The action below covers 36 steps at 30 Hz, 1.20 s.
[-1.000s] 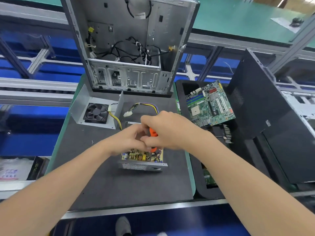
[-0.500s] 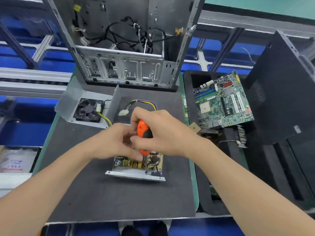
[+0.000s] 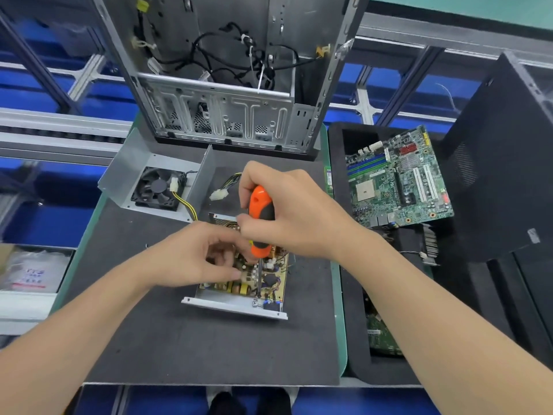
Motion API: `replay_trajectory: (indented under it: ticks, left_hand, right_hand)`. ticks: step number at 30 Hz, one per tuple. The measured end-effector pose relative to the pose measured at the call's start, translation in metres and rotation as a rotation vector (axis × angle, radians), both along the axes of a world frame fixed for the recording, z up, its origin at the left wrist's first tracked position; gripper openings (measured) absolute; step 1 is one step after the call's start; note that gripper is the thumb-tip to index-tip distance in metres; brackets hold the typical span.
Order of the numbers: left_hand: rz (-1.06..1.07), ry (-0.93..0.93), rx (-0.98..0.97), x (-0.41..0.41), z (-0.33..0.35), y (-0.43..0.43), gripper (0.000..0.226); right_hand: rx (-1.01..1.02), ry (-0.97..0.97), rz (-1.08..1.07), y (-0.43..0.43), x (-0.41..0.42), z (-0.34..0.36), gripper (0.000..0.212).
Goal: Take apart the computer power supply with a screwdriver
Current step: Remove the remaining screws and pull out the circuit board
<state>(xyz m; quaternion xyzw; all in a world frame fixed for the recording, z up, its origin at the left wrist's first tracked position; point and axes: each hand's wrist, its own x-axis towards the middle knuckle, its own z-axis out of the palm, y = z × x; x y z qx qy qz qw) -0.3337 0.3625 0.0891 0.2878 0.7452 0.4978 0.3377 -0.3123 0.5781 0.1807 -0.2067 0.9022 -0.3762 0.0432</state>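
The open power supply [image 3: 239,298] lies on the dark mat [image 3: 179,348], its yellow circuit board exposed inside a low grey metal tray. My right hand [image 3: 296,214] grips an orange-and-black screwdriver [image 3: 261,217] held upright, its shaft reaching down to the board near the tray's front edge. My left hand [image 3: 197,256] rests on the board's left part with fingers curled over components; what they pinch is hidden. The removed cover with the black fan [image 3: 158,188] lies at the back left, joined by yellow-black wires.
An empty computer case [image 3: 227,79] stands upright behind the mat. A green motherboard [image 3: 398,178] lies in a black foam tray [image 3: 359,366] at right, next to a black side panel [image 3: 502,163]. A box with a bag [image 3: 30,271] sits at far left.
The view has tipped closer and lower. My right hand has raised the screwdriver more upright over the board, and my left hand has stayed on the board's left part.
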Motion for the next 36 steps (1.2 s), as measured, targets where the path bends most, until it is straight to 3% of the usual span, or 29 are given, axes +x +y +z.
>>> replay_trajectory:
  ticks: [6,14,21,27,31,36]
  left_hand:
    - [0.042,0.308,-0.071,0.015,0.0,-0.003,0.026]
    - [0.118,0.358,-0.148,0.03,-0.001,-0.005,0.024]
    - [0.286,0.328,-0.027,0.035,-0.01,-0.008,0.018]
    - [0.293,0.379,-0.008,0.035,-0.015,-0.014,0.011]
    - [0.345,0.461,-0.062,0.031,-0.011,-0.031,0.009]
    - [0.568,0.569,-0.237,0.03,-0.019,-0.082,0.018]
  right_hand:
    - [-0.028,0.048,-0.042,0.001,-0.004,0.014,0.025]
    - [-0.07,0.087,-0.081,-0.005,-0.005,0.042,0.022]
    - [-0.072,0.12,-0.083,-0.013,-0.004,0.05,0.022]
    - [-0.087,0.15,-0.11,-0.016,-0.002,0.049,0.021]
    - [-0.125,0.196,-0.166,-0.019,-0.002,0.049,0.02]
    - [-0.17,0.217,-0.182,-0.035,-0.006,0.052,0.02]
